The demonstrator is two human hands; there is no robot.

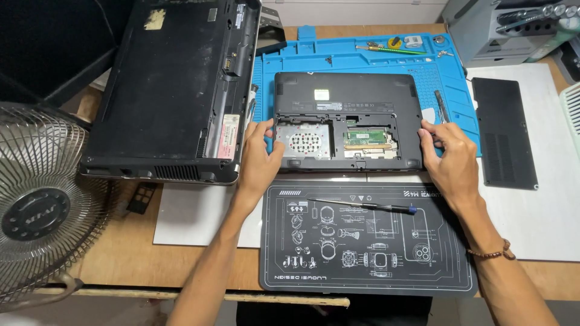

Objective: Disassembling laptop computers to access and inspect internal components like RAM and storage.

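The black work mat (368, 238) nearest me is carrying a screwdriver (362, 206). Beyond it, I am gripping the opened laptop (347, 121) on the blue mat (362, 57), left hand (258, 158) and right hand (450, 160) clasping its near corners. I judge I am repositioning it; screwdriver work probably comes after.

My hands are flanking the opened laptop (347, 121) lying on the mat (447, 78); a screwdriver (362, 205) is sitting before it, another laptop (169, 90) lying left.
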